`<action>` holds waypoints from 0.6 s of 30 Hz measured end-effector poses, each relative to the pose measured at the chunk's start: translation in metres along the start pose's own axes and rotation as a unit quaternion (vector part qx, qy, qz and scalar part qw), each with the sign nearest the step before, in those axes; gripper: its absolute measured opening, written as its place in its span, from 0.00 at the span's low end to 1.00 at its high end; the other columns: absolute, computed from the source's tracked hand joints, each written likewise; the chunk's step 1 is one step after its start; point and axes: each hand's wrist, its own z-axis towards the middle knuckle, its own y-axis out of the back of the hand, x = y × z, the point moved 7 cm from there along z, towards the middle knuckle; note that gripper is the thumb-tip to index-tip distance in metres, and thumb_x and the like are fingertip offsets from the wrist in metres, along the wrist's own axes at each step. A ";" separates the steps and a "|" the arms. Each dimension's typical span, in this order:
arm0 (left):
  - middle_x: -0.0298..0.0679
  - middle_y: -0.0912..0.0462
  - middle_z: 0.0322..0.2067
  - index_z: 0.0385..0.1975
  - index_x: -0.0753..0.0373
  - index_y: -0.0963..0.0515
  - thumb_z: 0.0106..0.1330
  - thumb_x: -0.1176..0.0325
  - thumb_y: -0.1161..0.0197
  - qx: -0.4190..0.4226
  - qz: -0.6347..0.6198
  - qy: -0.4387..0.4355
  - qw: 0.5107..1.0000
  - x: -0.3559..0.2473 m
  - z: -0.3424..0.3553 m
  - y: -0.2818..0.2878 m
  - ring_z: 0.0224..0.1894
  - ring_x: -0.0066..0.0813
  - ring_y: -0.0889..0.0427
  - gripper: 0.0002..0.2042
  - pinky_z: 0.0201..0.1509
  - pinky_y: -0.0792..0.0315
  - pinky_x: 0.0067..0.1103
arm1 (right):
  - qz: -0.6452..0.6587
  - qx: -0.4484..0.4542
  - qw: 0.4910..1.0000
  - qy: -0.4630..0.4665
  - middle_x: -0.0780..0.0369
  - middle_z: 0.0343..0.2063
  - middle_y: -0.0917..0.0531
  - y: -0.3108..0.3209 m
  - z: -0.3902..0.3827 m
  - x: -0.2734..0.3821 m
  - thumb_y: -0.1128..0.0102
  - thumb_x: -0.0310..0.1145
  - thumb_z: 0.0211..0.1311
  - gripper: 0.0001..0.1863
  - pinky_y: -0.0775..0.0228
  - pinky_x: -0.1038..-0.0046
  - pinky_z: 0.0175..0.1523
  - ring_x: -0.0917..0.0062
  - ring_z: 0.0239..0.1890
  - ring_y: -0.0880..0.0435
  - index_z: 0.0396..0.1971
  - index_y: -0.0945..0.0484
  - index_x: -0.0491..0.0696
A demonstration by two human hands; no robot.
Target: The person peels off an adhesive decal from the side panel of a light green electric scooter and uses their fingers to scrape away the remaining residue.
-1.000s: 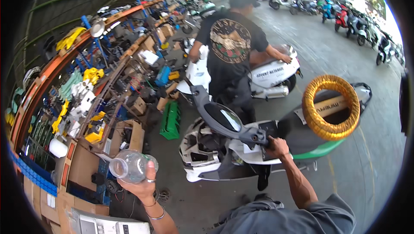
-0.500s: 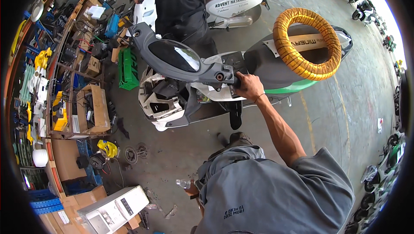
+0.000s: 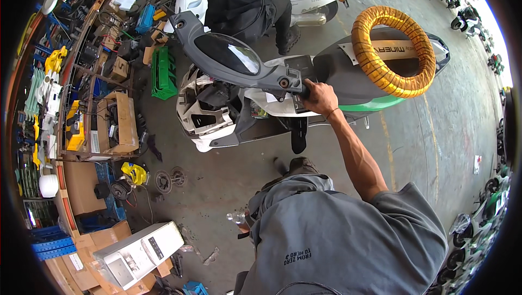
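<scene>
- A grey concrete floor [image 3: 234, 167] is spread under pretty much everything, with faded yellow lines painted toward the right.
- The whole left side is taken up by a shelving rack [image 3: 64, 203], crammed with coloured panels [image 3: 54, 61] and boxes.
- A part-stripped scooter [image 3: 277, 107] with a green side strip is parked across the middle, its white nose opened up.
- Much of the lower view is blocked by the wearer's grey-shirted torso [image 3: 348, 235].
- A white scooter [image 3: 312, 2] is partly hidden behind a co-worker [image 3: 239, 4] in black.
- More scooters [image 3: 486, 208] are lined up along the right rim, too squashed by the lens to sort out.
- A white boxy appliance [image 3: 141, 251] has been laid on cardboard, lower left.
- A gold-wrapped ring [image 3: 363, 47] is perched on the seat [image 3: 334, 72], so its back part is covered.
- A green crate [image 3: 163, 72] is left between rack and scooter nose.
- The black handlebar grip [image 3: 302, 92] is wrapped by the right hand [image 3: 321, 98], fingers curled over it.
- The left hand [image 3: 244, 228] is mostly hidden by the shirt; whether it's spread or pinching can't be told.
- A clear bottle [image 3: 236, 218] is seen right beside that hand, low over the floor.
</scene>
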 end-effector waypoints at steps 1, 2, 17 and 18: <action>0.50 0.17 0.40 0.47 0.69 0.24 0.41 0.59 0.23 0.000 0.001 -0.003 1.000 -0.002 0.002 -0.002 0.41 0.49 0.18 0.32 0.49 0.27 0.38 | -0.006 0.008 1.000 -0.005 0.51 0.24 0.18 -0.001 -0.001 0.000 0.33 0.45 0.46 0.20 0.26 0.54 0.38 0.51 0.32 0.18 0.36 0.25 0.49; 0.50 0.17 0.40 0.46 0.69 0.24 0.41 0.58 0.23 0.000 0.001 -0.006 1.000 -0.003 0.003 -0.005 0.41 0.49 0.18 0.32 0.48 0.27 0.38 | -0.007 0.006 1.000 -0.005 0.51 0.24 0.18 0.000 0.000 0.001 0.33 0.45 0.47 0.20 0.26 0.54 0.38 0.51 0.32 0.18 0.36 0.25 0.49; 0.50 0.16 0.37 0.45 0.67 0.23 0.36 0.50 0.21 -0.017 0.012 -0.053 0.998 -0.019 0.004 -0.033 0.41 0.51 0.17 0.36 0.45 0.26 0.39 | 0.006 -0.021 1.000 0.007 0.51 0.26 0.17 0.001 0.000 0.008 0.35 0.42 0.48 0.17 0.26 0.55 0.38 0.51 0.33 0.18 0.36 0.24 0.49; 0.50 0.16 0.37 0.45 0.66 0.24 0.35 0.49 0.21 -0.018 0.008 -0.055 0.998 -0.023 0.003 -0.034 0.41 0.51 0.17 0.37 0.45 0.26 0.39 | -0.002 -0.012 1.000 -0.004 0.51 0.26 0.17 0.000 0.000 0.008 0.35 0.42 0.49 0.17 0.26 0.55 0.37 0.51 0.33 0.18 0.36 0.24 0.49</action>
